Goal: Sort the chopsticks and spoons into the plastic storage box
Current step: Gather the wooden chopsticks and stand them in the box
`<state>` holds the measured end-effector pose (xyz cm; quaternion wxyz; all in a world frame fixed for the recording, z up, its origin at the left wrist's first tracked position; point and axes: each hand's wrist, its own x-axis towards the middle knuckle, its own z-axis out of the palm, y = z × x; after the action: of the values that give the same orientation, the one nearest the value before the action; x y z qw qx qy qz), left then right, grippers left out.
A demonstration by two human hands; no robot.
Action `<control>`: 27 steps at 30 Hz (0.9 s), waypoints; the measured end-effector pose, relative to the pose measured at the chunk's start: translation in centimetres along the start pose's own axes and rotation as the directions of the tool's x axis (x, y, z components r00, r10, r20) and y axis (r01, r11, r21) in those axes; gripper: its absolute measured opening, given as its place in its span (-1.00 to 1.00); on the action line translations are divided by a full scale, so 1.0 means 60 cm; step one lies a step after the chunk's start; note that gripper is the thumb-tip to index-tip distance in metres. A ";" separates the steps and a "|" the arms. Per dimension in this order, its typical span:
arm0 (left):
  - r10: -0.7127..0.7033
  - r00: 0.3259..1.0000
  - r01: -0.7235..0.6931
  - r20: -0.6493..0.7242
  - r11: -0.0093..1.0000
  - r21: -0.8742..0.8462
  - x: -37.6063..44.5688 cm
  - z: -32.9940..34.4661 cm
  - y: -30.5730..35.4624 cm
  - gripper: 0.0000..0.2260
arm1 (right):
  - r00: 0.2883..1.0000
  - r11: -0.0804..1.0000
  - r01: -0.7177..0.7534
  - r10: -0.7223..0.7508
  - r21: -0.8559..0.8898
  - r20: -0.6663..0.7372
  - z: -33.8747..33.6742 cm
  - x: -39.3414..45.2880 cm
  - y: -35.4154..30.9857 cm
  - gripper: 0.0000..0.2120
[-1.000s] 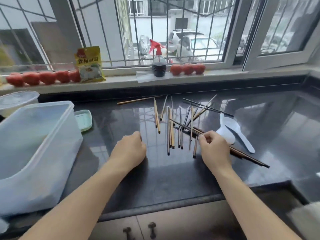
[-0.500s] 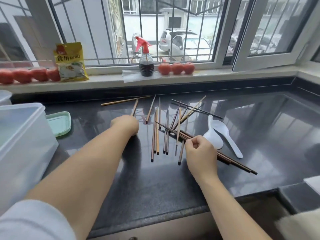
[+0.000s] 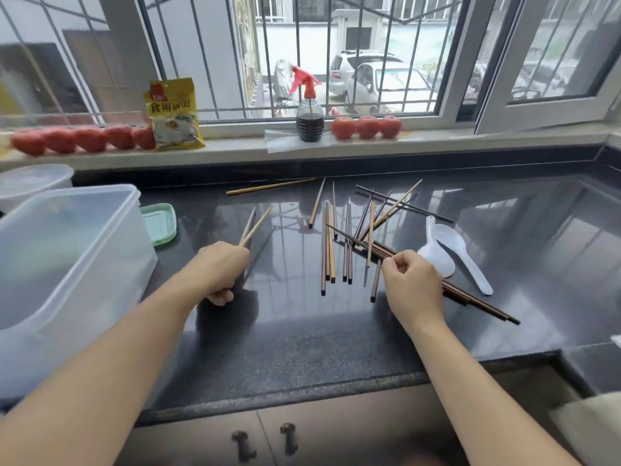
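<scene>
The plastic storage box [image 3: 67,260] at the worktop's [image 3: 336,334] left edge holds no cutlery that I can make out. Half a second ago the left hand [image 3: 220,272] lay fisted on the worktop; now it grips two light chopsticks [image 3: 257,225], lifted and angled up, so the first pair looks ready for boxing. The right hand [image 3: 415,285] pinches the dark chopstick bundle [image 3: 477,297] amid the scattered chopsticks [image 3: 336,243], mid-worktop. Two white spoons [image 3: 450,250] lie beside them.

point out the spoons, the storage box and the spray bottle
spoons [image 3: 447,239], head view, on the bowl of the right-hand white spoon
storage box [image 3: 84,195], head view, on its far rim
spray bottle [image 3: 309,124], head view, on its dark lower body
</scene>
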<state>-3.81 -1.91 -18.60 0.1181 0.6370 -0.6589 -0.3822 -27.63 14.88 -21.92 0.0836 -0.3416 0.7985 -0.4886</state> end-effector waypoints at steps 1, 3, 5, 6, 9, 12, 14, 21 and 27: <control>0.036 0.999 -0.029 0.034 0.984 -0.178 -0.017 0.004 -0.022 -0.88 | 1.000 1.000 -0.004 0.005 0.007 -0.005 0.001 0.000 0.001 -0.77; 0.156 0.988 -0.121 0.015 0.816 -0.565 -0.058 0.009 -0.060 -0.84 | 1.000 1.000 -0.009 0.009 0.007 -0.012 0.001 0.001 -0.003 -0.78; 0.232 0.968 -0.220 -0.095 0.605 -0.765 -0.099 0.013 -0.089 -0.76 | 1.000 0.999 0.010 -0.010 -0.033 -0.011 0.002 -0.001 -0.008 -0.78; 0.247 0.961 -0.244 -0.126 0.538 -0.807 -0.112 0.016 -0.097 -0.78 | 1.000 0.998 0.025 -0.026 -0.053 -0.009 0.002 -0.004 -0.009 -0.77; 0.276 0.945 -0.292 -0.175 0.471 -0.832 -0.126 0.031 -0.112 -0.81 | 0.998 0.994 0.050 -0.052 -0.100 -0.018 0.004 -0.012 -0.007 -0.79; 0.331 0.907 -0.397 -0.262 0.460 -0.794 -0.128 0.038 -0.123 -0.77 | 0.983 0.973 0.148 -0.165 -0.178 -0.083 0.008 -0.024 -0.018 -0.82; 0.339 0.899 -0.409 -0.276 0.428 -0.806 -0.128 0.032 -0.127 -0.80 | 0.943 0.927 0.292 -0.320 -0.234 -0.092 0.021 -0.038 -0.034 -0.84; 0.317 0.930 -0.290 -0.186 0.322 -0.901 -0.113 0.023 -0.131 -0.80 | 0.911 0.610 0.404 -0.202 -0.681 0.359 0.133 -0.015 -0.139 -0.68; 0.320 0.932 -0.252 -0.168 0.243 -0.937 -0.122 0.014 -0.135 -0.80 | 0.908 0.481 0.296 0.127 -0.825 0.399 0.186 0.019 -0.167 -0.51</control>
<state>2.89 6.01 -22.07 0.5179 0.3018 -0.4135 -0.6854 -18.61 3.19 -18.98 0.0385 -0.4698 0.8796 0.0640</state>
